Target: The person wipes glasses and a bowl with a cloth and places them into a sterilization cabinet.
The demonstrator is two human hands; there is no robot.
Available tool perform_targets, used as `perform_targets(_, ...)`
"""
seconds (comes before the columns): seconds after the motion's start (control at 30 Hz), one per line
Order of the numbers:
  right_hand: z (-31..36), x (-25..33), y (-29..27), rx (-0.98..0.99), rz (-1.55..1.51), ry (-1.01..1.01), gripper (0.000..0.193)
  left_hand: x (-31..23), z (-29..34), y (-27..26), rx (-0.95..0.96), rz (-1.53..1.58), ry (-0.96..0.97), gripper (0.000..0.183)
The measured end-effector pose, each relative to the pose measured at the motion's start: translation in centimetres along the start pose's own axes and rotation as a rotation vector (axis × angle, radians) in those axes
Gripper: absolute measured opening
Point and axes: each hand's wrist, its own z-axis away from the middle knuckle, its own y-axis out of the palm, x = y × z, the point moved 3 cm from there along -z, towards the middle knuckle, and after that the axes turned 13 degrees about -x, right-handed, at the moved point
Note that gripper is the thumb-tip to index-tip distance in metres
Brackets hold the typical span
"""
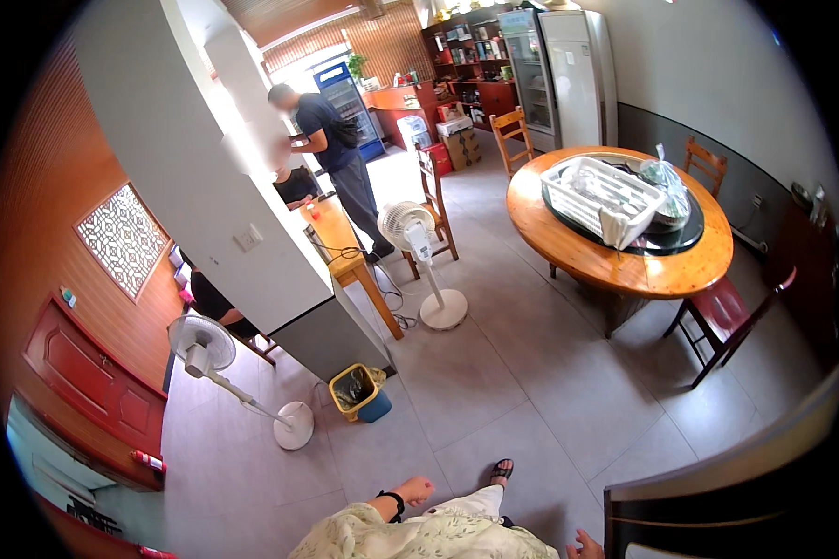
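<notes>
My left hand (416, 490), with a black band at the wrist, hangs low in front of my body above the grey tiled floor. Its fingers are curled in and nothing shows in them. At the lower edge my right hand (584, 544) is only partly in view, beside a dark panel (718, 494). Its visible fingers are loosely apart, with no object between them. Neither hand touches anything I can make out. Below them show my pale patterned top (419, 533) and one sandalled foot (502, 471) on the floor.
A round wooden table (578, 265) at right bears a white plastic basket (615, 210) and bagged items. Chairs (732, 321) surround it. Ahead stand a pillar (205, 177), a bin (362, 396) and two fans (443, 309) (294, 426). A person (331, 140) stands beyond; others sit.
</notes>
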Motion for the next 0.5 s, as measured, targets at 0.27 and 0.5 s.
perform_targets(0.27, -14.0, 7.5, -0.9, 0.110, 0.202, 0.002, 0.051, -9.2, -8.5, -3.7, -0.059, 0.143, 0.102, 0.014)
perform_targets(0.5, -26.8, 14.6, 1.4, 0.200, 0.279, -0.003, 0.049, -20.6, -12.4, -8.9, -0.179, 0.145, 0.268, 0.028)
